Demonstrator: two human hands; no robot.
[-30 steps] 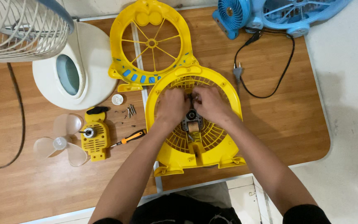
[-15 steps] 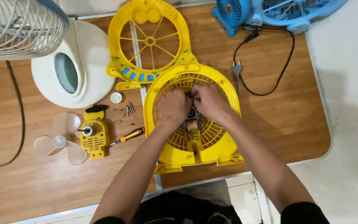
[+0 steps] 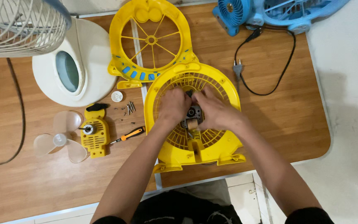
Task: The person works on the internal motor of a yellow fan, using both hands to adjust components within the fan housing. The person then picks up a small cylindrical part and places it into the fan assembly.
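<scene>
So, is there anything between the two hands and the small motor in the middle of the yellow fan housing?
Nothing visible is in the way. The left hand and the right hand are both already at the motor, at the centre of the yellow fan housing. The fingers cover the motor's upper part, so the exact grip cannot be seen.

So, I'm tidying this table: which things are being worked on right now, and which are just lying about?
In hand:
left hand
right hand
yellow fan housing
small motor

Lying about:
yellow front grille
screwdriver
screws
clear fan blade
blue fan
white round base
</scene>
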